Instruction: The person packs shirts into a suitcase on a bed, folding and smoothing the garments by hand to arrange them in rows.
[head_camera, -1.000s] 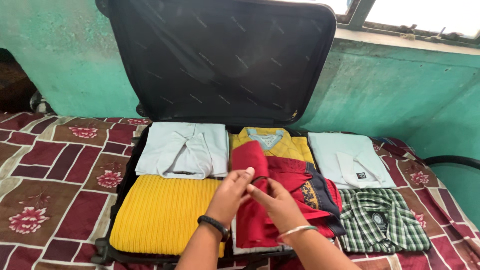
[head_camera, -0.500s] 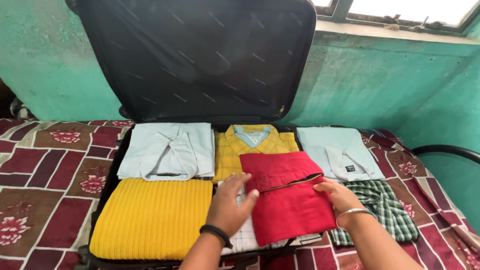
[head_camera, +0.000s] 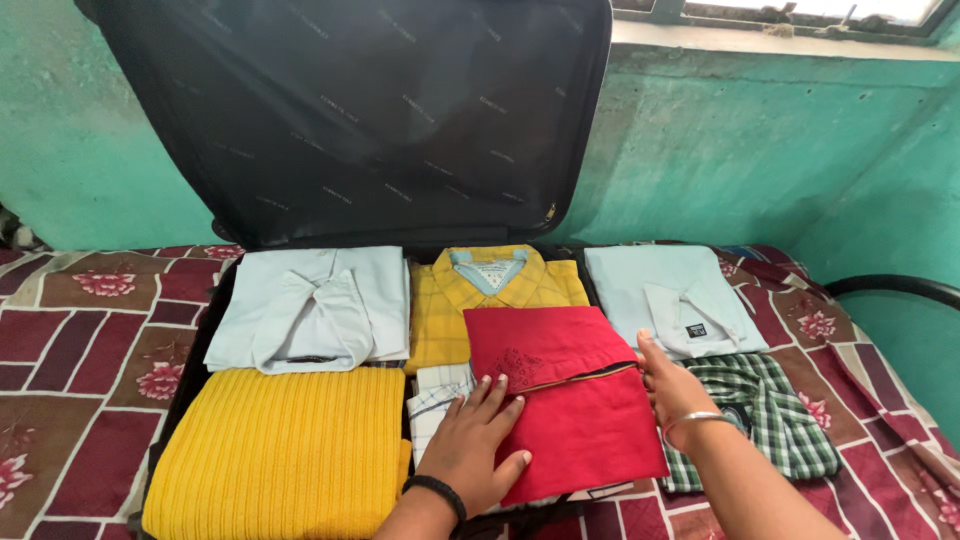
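The folded red garment (head_camera: 565, 395) lies flat in the open suitcase (head_camera: 300, 130), its right edge against the rim. Left hand (head_camera: 475, 445) presses it, fingers spread; right hand (head_camera: 675, 385), open, flanks its edge. Earlier it was lifted, half-folded.

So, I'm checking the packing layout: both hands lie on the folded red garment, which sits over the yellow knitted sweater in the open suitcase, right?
Not quite. In the head view the red garment lies beside the yellow knitted sweater, over a white checked cloth. Left hand and right hand do touch it.
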